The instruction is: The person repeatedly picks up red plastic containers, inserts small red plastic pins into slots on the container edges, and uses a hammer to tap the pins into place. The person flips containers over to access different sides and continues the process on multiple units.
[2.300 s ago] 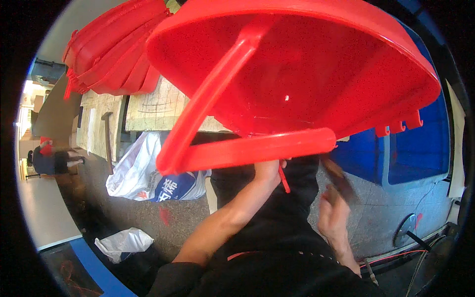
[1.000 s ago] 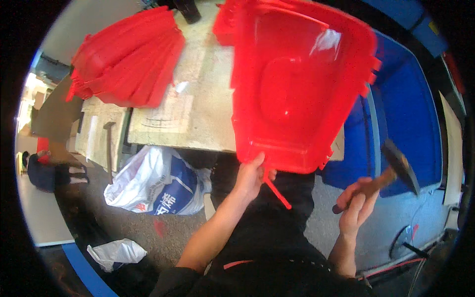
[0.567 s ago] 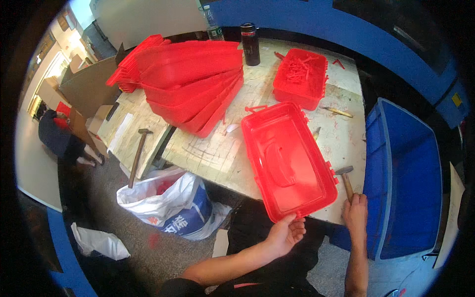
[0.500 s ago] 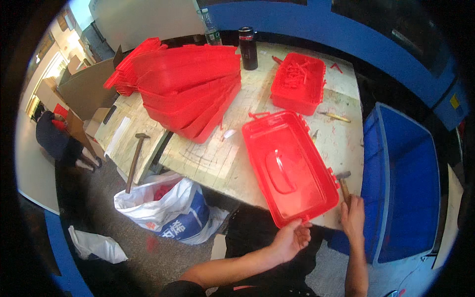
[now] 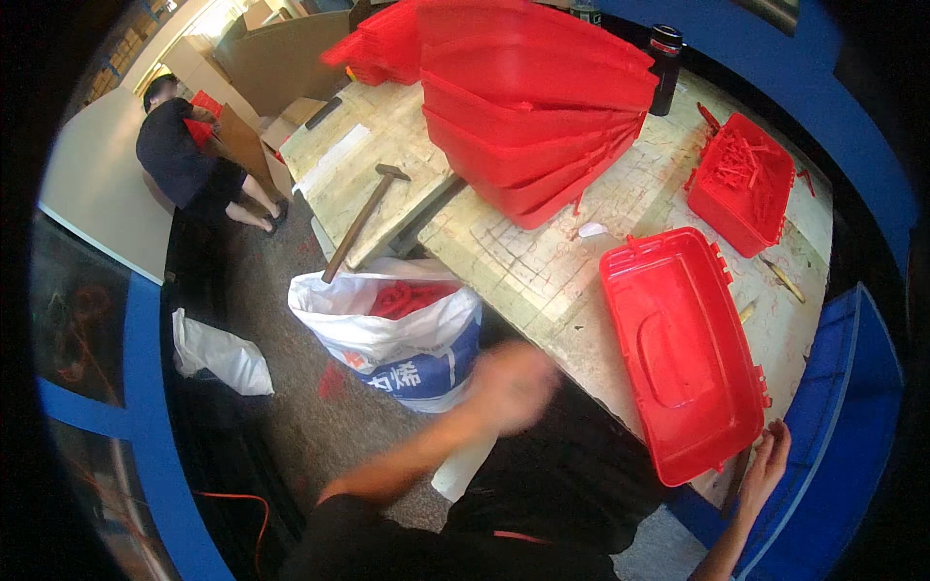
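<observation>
Worktable (image 5: 542,252): empty red lid (image 5: 683,349), parts-filled red tray (image 5: 744,184).

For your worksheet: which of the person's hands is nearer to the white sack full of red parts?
Left. The blurred left hand hangs just right of the white sack; the right hand is far off, at the red lid's near corner.

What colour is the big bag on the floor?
The bag is white with blue print, seen in the head view.

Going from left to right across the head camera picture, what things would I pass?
Person in dark clothes → crumpled white bag on the floor → hammer → white and blue sack of red parts → blurred left hand → flat red lid → right hand → blue bin.
</observation>
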A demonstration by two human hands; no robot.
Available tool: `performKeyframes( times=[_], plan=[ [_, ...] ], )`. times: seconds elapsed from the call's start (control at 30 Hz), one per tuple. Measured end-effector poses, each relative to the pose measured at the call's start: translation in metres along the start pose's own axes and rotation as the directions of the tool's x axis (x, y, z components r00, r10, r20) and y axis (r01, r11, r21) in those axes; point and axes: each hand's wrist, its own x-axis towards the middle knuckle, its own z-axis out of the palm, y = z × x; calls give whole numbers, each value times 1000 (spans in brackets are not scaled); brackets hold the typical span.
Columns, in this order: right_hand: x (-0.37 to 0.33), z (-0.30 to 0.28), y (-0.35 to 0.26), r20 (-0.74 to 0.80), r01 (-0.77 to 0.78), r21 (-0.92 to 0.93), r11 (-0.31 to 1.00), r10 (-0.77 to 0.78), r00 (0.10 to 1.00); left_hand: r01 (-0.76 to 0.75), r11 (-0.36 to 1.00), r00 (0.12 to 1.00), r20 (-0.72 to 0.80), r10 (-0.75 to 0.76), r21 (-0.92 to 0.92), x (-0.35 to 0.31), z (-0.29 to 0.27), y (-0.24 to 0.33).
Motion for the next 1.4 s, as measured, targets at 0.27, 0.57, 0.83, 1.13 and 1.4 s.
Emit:
performKeyframes(
  times=[0.27,0.57,0.83,1.13,1.4],
  plan=[
    [-38,42,-115,86,382,-57,922,-377,922,228,517,805,138,-577,825,6,-158,-262],
    [-54,21,-129,132,217,-375,902,-180,975,487,602,724,93,-684,633,44,-81,-296],
    [49,-16,-129,94,279,-363,889,-263,960,595,680,734,56,-677,427,31,-83,-263],
    [227,42,-56,356,153,-638,755,112,928,662,736,744,-7,-668,142,31,-112,-192],
    [311,95,30,340,403,-769,495,-218,915,-554,816,674,665,321,168,105,8,42]
  ],
)
